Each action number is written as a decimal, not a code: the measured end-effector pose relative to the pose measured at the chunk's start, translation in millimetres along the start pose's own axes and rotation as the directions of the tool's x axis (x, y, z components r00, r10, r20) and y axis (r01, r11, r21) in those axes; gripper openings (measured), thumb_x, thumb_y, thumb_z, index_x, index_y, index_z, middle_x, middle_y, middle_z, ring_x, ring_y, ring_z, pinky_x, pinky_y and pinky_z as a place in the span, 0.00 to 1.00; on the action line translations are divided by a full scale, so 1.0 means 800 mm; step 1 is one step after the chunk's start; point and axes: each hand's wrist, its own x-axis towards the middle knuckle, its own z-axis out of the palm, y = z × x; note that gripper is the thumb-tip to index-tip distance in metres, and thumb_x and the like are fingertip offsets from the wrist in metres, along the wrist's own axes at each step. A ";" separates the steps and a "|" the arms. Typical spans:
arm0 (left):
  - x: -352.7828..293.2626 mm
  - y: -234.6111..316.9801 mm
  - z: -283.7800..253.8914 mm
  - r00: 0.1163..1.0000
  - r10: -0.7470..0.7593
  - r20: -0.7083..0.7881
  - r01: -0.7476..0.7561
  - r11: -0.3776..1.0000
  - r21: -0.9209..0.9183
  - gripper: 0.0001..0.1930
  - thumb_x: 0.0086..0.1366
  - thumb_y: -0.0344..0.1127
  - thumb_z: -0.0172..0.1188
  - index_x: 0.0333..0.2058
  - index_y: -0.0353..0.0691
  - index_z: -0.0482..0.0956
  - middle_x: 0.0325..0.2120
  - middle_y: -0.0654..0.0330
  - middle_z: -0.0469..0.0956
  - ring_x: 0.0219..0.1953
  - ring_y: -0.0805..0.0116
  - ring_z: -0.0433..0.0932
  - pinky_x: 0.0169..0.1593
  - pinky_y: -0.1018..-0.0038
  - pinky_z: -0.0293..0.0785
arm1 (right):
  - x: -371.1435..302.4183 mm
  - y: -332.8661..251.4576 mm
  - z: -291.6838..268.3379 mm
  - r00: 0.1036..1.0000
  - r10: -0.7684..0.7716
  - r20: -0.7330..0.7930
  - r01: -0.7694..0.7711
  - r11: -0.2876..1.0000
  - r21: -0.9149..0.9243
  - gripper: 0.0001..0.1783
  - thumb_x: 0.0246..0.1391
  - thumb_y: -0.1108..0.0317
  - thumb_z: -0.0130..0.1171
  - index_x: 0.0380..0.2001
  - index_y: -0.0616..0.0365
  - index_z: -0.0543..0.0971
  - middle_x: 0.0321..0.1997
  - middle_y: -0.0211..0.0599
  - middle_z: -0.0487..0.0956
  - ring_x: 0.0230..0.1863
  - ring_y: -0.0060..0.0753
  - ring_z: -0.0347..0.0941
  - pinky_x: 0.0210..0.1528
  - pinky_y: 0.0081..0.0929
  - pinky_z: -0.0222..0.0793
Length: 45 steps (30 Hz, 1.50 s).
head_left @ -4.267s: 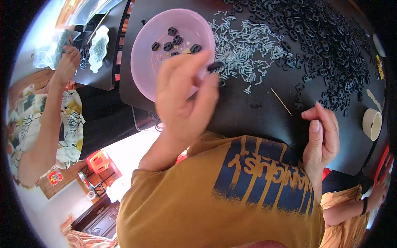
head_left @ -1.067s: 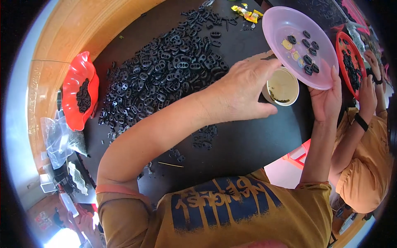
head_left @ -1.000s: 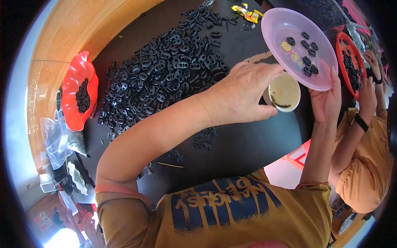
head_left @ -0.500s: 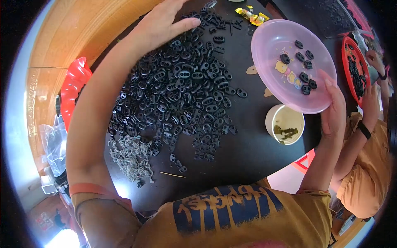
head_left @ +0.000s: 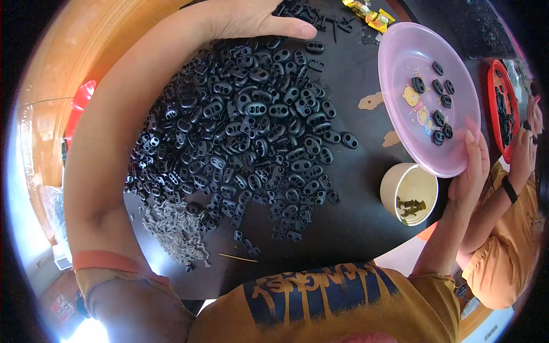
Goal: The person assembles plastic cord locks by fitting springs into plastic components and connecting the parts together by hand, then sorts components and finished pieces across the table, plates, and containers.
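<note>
My left arm reaches across the far side of a large heap of black plastic two-hole cord locks. My left hand is open, thumb stretched out beside small loose black pieces; its other fingers run past the top edge of the picture. My right hand is closed on the near rim of a pink plastic plate, tilted above the table's right side. Several black cord locks lie spread on the plate. A pile of tiny grey metal springs borders the heap at the near left.
A pale cup with dark leaves inside stands below the plate. Yellow wrappers lie at the far edge. A thin stick is near me. At right a co-worker's hand is by a red tray of black pieces.
My left hand has moved right and farther along the heap's far side. The plate in my right hand now tilts more steeply. The whole view has shifted slightly.
</note>
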 end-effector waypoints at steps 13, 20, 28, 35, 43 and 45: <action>0.018 -0.025 0.005 0.991 -0.033 -0.128 0.026 0.998 -0.060 0.50 0.54 0.65 0.49 0.61 0.30 0.42 0.61 0.40 0.43 0.64 0.50 0.42 0.65 0.65 0.40 | -0.006 0.002 0.003 0.998 -0.007 -0.055 0.005 0.999 -0.033 0.20 0.53 0.68 0.51 0.47 0.68 0.71 0.38 0.33 0.75 0.37 0.19 0.70 0.41 0.12 0.63; -0.004 -0.026 -0.011 0.999 -0.043 0.001 0.043 0.998 -0.035 0.53 0.49 0.67 0.55 0.61 0.34 0.42 0.61 0.40 0.42 0.65 0.50 0.40 0.65 0.62 0.39 | -0.004 0.003 0.003 0.999 0.018 -0.042 -0.017 1.000 0.011 0.20 0.52 0.68 0.52 0.47 0.68 0.71 0.35 0.32 0.75 0.35 0.18 0.69 0.40 0.10 0.63; 0.003 -0.048 0.001 0.992 -0.056 -0.111 0.029 0.972 -0.233 0.43 0.59 0.62 0.44 0.61 0.32 0.45 0.61 0.42 0.46 0.64 0.53 0.44 0.64 0.66 0.42 | -0.002 0.009 -0.005 0.999 0.048 -0.019 -0.047 0.998 0.037 0.22 0.54 0.69 0.49 0.50 0.71 0.67 0.47 0.42 0.73 0.47 0.28 0.69 0.52 0.20 0.62; -0.016 -0.073 0.002 0.986 -0.061 -0.152 0.042 0.991 -0.125 0.40 0.60 0.59 0.47 0.60 0.34 0.49 0.60 0.43 0.49 0.64 0.53 0.46 0.64 0.66 0.42 | -0.003 0.008 -0.003 0.998 0.056 -0.018 -0.055 0.997 0.045 0.21 0.54 0.69 0.48 0.49 0.71 0.67 0.46 0.43 0.73 0.47 0.29 0.69 0.52 0.21 0.62; -0.010 -0.091 0.006 0.991 0.012 -0.130 -0.008 1.000 0.027 0.47 0.54 0.65 0.49 0.61 0.35 0.46 0.62 0.43 0.43 0.65 0.51 0.40 0.64 0.61 0.38 | -0.001 0.004 0.000 0.999 0.049 -0.004 -0.049 0.998 0.027 0.21 0.52 0.68 0.52 0.48 0.70 0.70 0.41 0.37 0.75 0.39 0.21 0.70 0.43 0.13 0.63; -0.008 -0.088 0.002 0.994 -0.033 -0.108 0.039 0.998 0.055 0.48 0.53 0.65 0.51 0.61 0.35 0.45 0.61 0.42 0.43 0.64 0.50 0.41 0.64 0.61 0.40 | -0.002 0.006 0.001 0.999 0.043 -0.017 -0.042 0.998 0.042 0.21 0.52 0.68 0.52 0.48 0.70 0.70 0.41 0.37 0.75 0.40 0.22 0.70 0.44 0.14 0.63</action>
